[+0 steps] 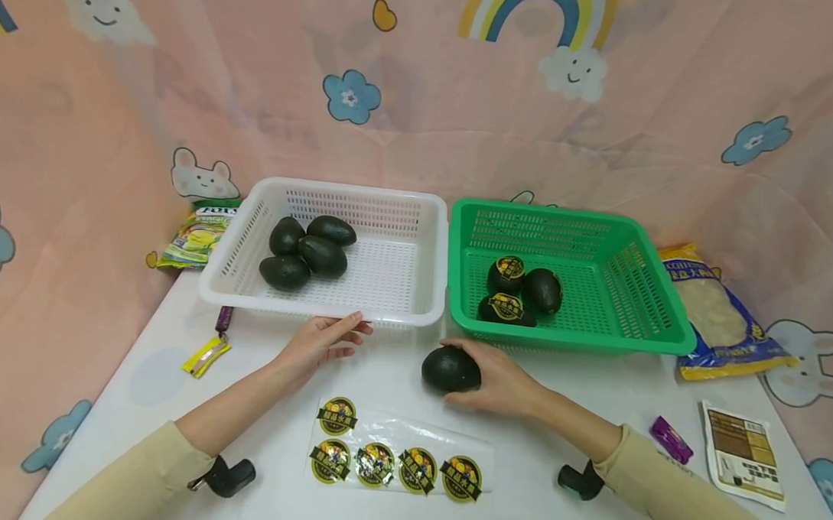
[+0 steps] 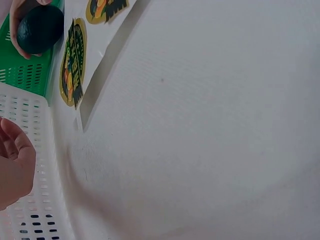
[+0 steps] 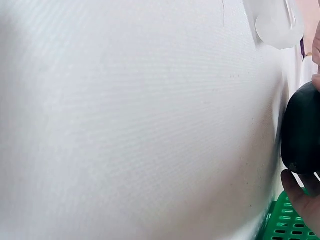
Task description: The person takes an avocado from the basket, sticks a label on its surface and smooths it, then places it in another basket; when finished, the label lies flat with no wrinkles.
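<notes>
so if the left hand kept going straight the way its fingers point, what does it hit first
Probably the front rim of the white basket; the left hand points up-right with its fingertips about touching that rim already.

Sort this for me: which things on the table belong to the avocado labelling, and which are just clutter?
In use: avocado in right hand; sticker sheet; white basket; green basket; left hand.

Lying about: snack bags, purple wrapper, card.

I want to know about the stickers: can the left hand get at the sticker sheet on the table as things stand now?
Probably yes. The left hand rests open by the white basket and holds nothing, and the sticker sheet lies flat just nearer the person, with bare table between them. The right hand grips an avocado off to the side.
</notes>
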A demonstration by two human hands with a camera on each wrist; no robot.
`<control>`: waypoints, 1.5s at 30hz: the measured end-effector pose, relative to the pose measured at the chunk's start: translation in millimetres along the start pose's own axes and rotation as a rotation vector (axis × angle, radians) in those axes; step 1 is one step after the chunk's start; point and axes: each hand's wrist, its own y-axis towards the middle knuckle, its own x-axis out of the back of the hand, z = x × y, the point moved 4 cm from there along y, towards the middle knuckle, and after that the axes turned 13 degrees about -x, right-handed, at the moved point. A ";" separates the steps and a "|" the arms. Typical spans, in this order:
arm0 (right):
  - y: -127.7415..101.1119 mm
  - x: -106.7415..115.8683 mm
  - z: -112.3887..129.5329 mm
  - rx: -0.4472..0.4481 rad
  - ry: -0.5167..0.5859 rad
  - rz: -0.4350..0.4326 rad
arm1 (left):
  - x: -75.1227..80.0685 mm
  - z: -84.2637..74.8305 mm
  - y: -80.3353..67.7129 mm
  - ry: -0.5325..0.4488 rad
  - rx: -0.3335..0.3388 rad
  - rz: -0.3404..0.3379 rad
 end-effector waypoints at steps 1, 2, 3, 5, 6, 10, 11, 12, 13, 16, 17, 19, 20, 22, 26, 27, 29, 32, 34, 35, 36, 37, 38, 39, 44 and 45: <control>0.1 0.3 -0.3 0.000 0.001 -0.002 | 0.0 0.2 -0.1 0.002 0.000 0.001; 0.4 0.4 -0.5 0.002 0.000 -0.005 | -0.1 0.4 -0.3 0.004 -0.001 0.004; 0.6 0.5 -0.8 0.005 0.001 -0.009 | -0.1 0.7 -0.5 0.007 -0.003 0.007; 0.6 1.0 -1.0 0.011 0.001 -0.019 | 0.0 1.1 -1.7 0.022 -0.010 0.024; 0.3 1.4 -0.9 0.015 -0.004 -0.028 | 0.3 1.1 -3.0 0.046 -0.022 0.044; -2.0 4.3 1.0 0.037 -0.029 -0.068 | 2.9 0.5 -14.2 0.300 -0.146 0.210; -3.0 5.3 2.0 0.043 -0.035 -0.076 | 4.3 0.7 -18.8 0.401 -0.195 0.264; -4.0 6.3 2.9 0.049 -0.044 -0.083 | 5.7 0.9 -24.3 0.505 -0.248 0.318; -5.1 7.2 3.9 0.056 -0.051 -0.088 | 7.2 1.6 -30.1 0.603 -0.303 0.367; -8.2 9.3 6.8 0.090 -0.066 -0.088 | 11.7 5.6 -48.6 0.855 -0.435 0.477; -9.4 9.6 8.0 0.107 -0.073 -0.086 | 13.0 7.4 -54.4 0.918 -0.478 0.502; -12.0 9.9 10.0 0.145 -0.085 -0.088 | 13.5 10.4 -63.5 0.997 -0.560 0.528; -13.5 10.0 11.3 0.172 -0.088 -0.093 | 13.2 12.1 -66.6 1.019 -0.590 0.533; -16.6 10.1 15.1 0.243 -0.083 -0.113 | 11.3 14.4 -70.2 1.017 -0.643 0.529; -21.3 9.4 28.8 0.440 -0.036 -0.172 | 6.5 16.4 -69.2 0.928 -0.605 0.500; -22.1 8.8 33.6 0.485 -0.017 -0.179 | 4.7 16.1 -68.3 0.891 -0.593 0.493; -22.8 6.6 43.5 0.539 0.019 -0.171 | 0.0 14.4 -65.7 0.811 -0.579 0.480; -22.2 0.7 58.1 0.529 0.046 -0.118 | -9.5 10.7 -60.8 0.676 -0.569 0.456; -21.3 -5.1 66.1 0.490 0.038 -0.084 | -16.3 8.6 -57.2 0.593 -0.529 0.437; -20.6 -8.0 69.9 0.472 0.030 -0.071 | -19.5 7.9 -55.5 0.555 -0.496 0.423; -20.1 -11.0 73.1 0.460 0.020 -0.065 | -22.4 7.4 -54.0 0.526 -0.454 0.406; -19.5 -14.0 75.7 0.449 0.008 -0.064 | -25.2 6.7 -52.9 0.503 -0.415 0.390; -18.9 -16.7 77.8 0.444 -0.002 -0.069 | -28.0 5.5 -52.6 0.478 -0.379 0.378; -18.1 -18.9 79.5 0.442 -0.010 -0.080 | -30.4 4.9 -52.2 0.464 -0.345 0.367; -15.1 -24.4 82.9 0.430 -0.018 -0.134 | -39.8 2.4 -53.0 0.360 -0.226 0.355; -14.7 -24.3 83.2 0.422 -0.013 -0.139 | -40.5 2.8 -53.1 0.341 -0.206 0.355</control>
